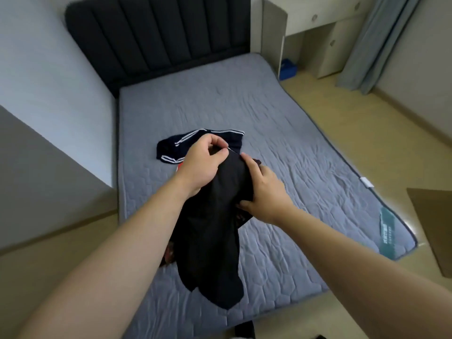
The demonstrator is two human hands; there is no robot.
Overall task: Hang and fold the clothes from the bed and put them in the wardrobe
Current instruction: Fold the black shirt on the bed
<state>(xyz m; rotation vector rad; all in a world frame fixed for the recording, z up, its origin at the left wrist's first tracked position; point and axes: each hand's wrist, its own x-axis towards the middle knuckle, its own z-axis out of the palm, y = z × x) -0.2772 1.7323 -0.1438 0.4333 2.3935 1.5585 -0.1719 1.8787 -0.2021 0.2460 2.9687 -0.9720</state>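
A black garment (210,231) hangs above the grey quilted bed (281,152), held up by both hands. My left hand (200,165) pinches its top edge, where a thin pale line like a hanger hook shows at the fingertips. My right hand (264,194) grips the cloth's right side, thumb underneath. Beyond the hands a dark navy garment with white stripes (186,145) lies flat on the mattress. A bit of red cloth (179,166) peeks out under my left wrist. More dark patterned cloth lies under the hanging garment.
A dark padded headboard (159,40) stands at the far end. A white wall runs along the left. Right of the bed are wooden floor, a pale desk unit (325,33), a blue box (288,68) and a blue curtain (376,42).
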